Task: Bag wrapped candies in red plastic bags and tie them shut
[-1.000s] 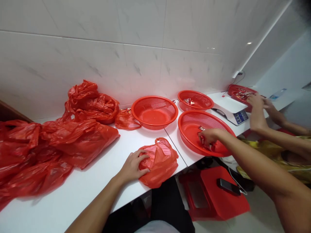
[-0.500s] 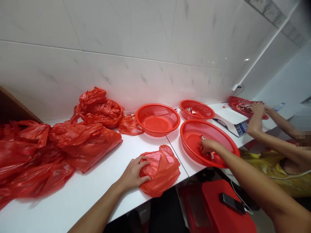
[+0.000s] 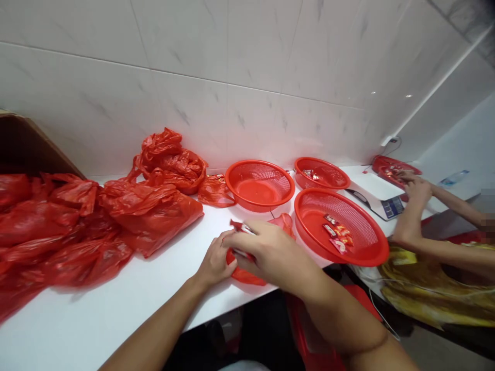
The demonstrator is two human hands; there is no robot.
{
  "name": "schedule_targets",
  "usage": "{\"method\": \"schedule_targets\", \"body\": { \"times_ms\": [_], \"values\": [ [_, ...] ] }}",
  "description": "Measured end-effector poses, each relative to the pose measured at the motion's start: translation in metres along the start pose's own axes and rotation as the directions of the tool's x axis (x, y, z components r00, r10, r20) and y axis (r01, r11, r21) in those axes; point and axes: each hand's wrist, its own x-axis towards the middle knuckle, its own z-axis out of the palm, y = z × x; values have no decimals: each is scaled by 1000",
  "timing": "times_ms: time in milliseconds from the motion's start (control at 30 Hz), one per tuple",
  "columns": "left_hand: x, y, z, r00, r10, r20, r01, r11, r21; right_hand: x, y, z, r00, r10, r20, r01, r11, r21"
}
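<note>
A red plastic bag (image 3: 247, 277) lies near the table's front edge, mostly hidden under my hands. My left hand (image 3: 216, 259) grips its left side, the thumb curled over the edge. Over the bag, my right hand (image 3: 273, 252) is closed on small wrapped candies (image 3: 244, 229) in red and white wrappers; how many it holds I cannot tell. Several more wrapped candies (image 3: 335, 233) lie on the bottom of the large red basket (image 3: 367, 252) to the right.
Behind stands a red basket (image 3: 259, 206); another red basket (image 3: 342, 183) holds a few candies. Filled red bags (image 3: 150, 221) crowd the left, near a cardboard box (image 3: 34, 139). At right are a scale (image 3: 390, 207) and a co-worker's hands (image 3: 415, 185) by a far basket (image 3: 410, 167).
My right hand has moved left from the large basket to the bag, carrying wrapped candies. My left hand has stayed at the bag. The view has shifted slightly.
</note>
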Motion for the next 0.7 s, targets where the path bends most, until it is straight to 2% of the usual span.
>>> {"method": "schedule_targets", "body": {
  "times_ms": [33,67,167,233,300,333,400,467,500,567,600,633,700],
  "values": [
    [0,0,-2,1000,11,-16,-11,1000,-6,15,10,23,987,85,136,-75,994,-79],
    [-1,0,-4,999,21,-37,-22,1000,-19,28,22,45,940,192,282,-153,976,-155],
    [-1,0,-11,985,-19,-171,10,999,-50,47,58,93,838,308,450,-230,948,-221],
    [-1,-1,-15,970,-52,-238,37,997,-67,41,72,106,807,333,487,-257,942,-218],
    [-2,-2,-15,963,-70,-262,50,995,-81,26,78,102,802,356,479,-289,934,-210],
    [-3,-2,-14,961,-74,-265,52,995,-90,16,78,96,813,367,452,-309,930,-200],
    [-4,-1,-12,961,-77,-267,47,992,-118,-4,77,76,869,365,335,-341,931,-129],
    [-5,1,-9,958,-71,-277,27,987,-161,-22,75,54,928,358,108,-357,934,-21],
    [-5,3,-9,955,-69,-290,14,982,-186,-31,75,44,930,366,-36,-366,931,9],
    [-4,7,-10,940,-65,-336,-12,975,-221,-47,79,29,867,414,-278,-435,900,-16],
    [-3,8,-11,929,-61,-364,-21,976,-218,-55,83,26,820,455,-347,-502,863,-55],
    [-2,9,-14,918,-58,-393,-24,979,-201,-64,87,24,779,506,-370,-574,814,-93],
    [1,10,-19,899,-62,-434,-6,988,-153,-80,98,25,705,643,-299,-700,698,-148]
  ]
}}
